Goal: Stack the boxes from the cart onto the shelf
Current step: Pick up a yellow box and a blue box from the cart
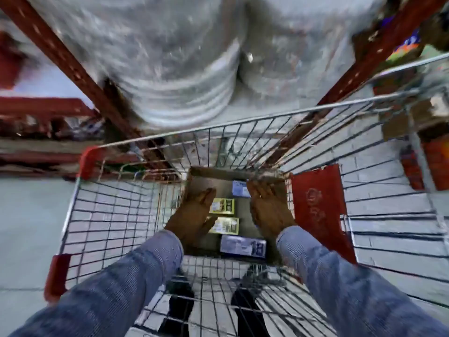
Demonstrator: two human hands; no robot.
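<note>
A brown cardboard box (243, 210) with yellow and blue labels on top lies at the bottom of the wire shopping cart (116, 210). Both my arms, in blue sleeves, reach down into the cart. My left hand (194, 215) lies flat against the box's left side. My right hand (268, 207) presses on its right side, fingers stretched toward the far top edge. The box rests on the cart floor, held between both hands. The red shelf uprights (73, 66) rise beyond the cart; the view is motion-blurred.
A large plastic-wrapped pallet load (194, 57) fills the shelf bay straight ahead. A red plastic flap (318, 210) hangs on the cart's right wall. Colourful boxes (408, 47) sit at the upper right, low shelving with goods at the left (36, 122). My shoes show under the cart.
</note>
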